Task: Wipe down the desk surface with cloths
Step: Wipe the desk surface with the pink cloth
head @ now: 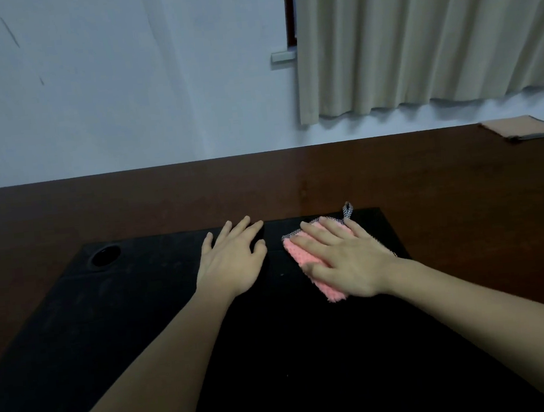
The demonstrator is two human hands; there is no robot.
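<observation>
Two bare hands lie on the dark desk (295,183), and two cloths are in view. One pink cloth (305,255) sits under the right hand (342,259), on the black desk pad (142,318) near its far edge; its long axis runs from near-right to far-left in the frame's terms, roughly along the hand, and its checked hanging loop (348,210) sticks out from the far end, pointing away from the person. The right hand presses flat on it, fingers straight and slightly spread, not curled round the fabric. The left hand (232,259) rests palm-down on the pad just beside the cloth, fingers straight and a little apart, holding nothing. One round hole (105,255) shows in the pad's far-left corner. One folded peach cloth (519,129) lies at the desk's far-right corner, well apart from both hands. One beige curtain (413,36) hangs behind.
</observation>
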